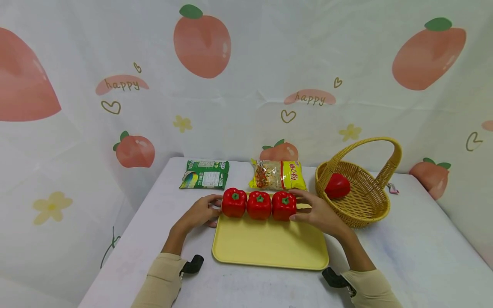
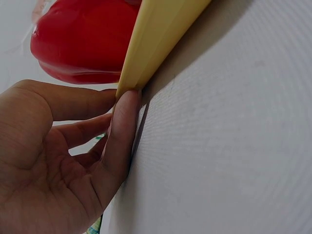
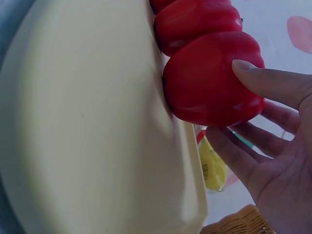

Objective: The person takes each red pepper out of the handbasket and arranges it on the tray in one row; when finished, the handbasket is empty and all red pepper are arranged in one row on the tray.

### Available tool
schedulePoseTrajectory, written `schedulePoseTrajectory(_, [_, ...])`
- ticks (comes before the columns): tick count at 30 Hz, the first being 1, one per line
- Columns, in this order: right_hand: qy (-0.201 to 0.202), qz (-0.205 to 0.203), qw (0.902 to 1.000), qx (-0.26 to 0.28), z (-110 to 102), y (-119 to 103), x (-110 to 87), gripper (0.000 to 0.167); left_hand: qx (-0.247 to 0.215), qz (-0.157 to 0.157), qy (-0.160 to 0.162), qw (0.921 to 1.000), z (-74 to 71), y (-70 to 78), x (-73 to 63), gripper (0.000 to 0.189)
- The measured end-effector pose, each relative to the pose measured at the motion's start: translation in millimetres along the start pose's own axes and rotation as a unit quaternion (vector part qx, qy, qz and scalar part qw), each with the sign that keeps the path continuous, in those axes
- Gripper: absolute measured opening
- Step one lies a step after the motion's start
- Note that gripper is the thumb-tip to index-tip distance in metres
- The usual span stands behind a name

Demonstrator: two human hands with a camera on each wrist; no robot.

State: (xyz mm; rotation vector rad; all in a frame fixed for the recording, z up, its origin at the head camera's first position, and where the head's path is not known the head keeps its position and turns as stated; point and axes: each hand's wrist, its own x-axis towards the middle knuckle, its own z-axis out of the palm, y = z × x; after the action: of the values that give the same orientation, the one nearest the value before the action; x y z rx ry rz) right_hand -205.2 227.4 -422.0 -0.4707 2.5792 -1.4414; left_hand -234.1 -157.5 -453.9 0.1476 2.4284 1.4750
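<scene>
Three red bell peppers stand in a row along the far side of a yellow tray (image 1: 269, 246): a left one (image 1: 233, 207), a middle one (image 1: 259, 208) and a right one (image 1: 283, 209). My left hand (image 1: 200, 212) is at the tray's far left corner; the left wrist view shows its fingertips (image 2: 127, 105) pinching the tray rim (image 2: 146, 46), just beside the left pepper. With my right hand (image 1: 317, 212) I hold the right pepper, thumb (image 3: 265, 83) on one side and fingers round the other. The peppers sit close together, green stems up.
Behind the tray lie a green packet (image 1: 208, 174) and a yellow-and-clear food packet (image 1: 278, 175). A wicker basket (image 1: 360, 214) with a tall handle stands to the right, holding another red pepper (image 1: 337, 186). A small pink wrapper (image 1: 393, 188) lies beside the basket.
</scene>
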Motion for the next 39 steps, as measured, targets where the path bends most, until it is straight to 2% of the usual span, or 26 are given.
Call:
schedulePoseTrajectory(9, [0.007,-0.04,0.9988,0.025,-7.9,2.9,-1.8,0.072,0.0,-0.002,-0.001,1.0,0.4,-0.3,0.1,0.059])
schedulePoseTrajectory(16, [0.054,-0.065,0.9964,0.009,-28.0,-1.1,-13.2,0.066,-0.004,-0.008,-0.001,1.0,2.0,0.2,0.4,0.057])
schedulePoseTrajectory(24, [0.111,-0.079,0.9878,-0.075,-60.6,-5.3,-33.5,0.057,-0.005,-0.002,-0.002,1.0,0.3,-1.4,-0.2,0.057])
schedulePoseTrajectory(27, [0.121,-0.085,0.9856,-0.081,-72.1,-6.1,-40.8,0.055,-0.003,0.0,-0.004,1.0,-0.1,-2.1,-0.1,0.057])
schedulePoseTrajectory(31, [0.128,-0.086,0.9838,-0.092,-88.4,-3.6,-47.0,0.054,-0.003,0.003,-0.005,1.0,-0.6,-1.7,-0.7,0.057])
schedulePoseTrajectory(39, [0.127,-0.049,0.9835,-0.119,-125.0,7.0,-45.3,0.055,-0.008,0.004,-0.006,0.9999,0.0,-1.2,-1.0,0.057])
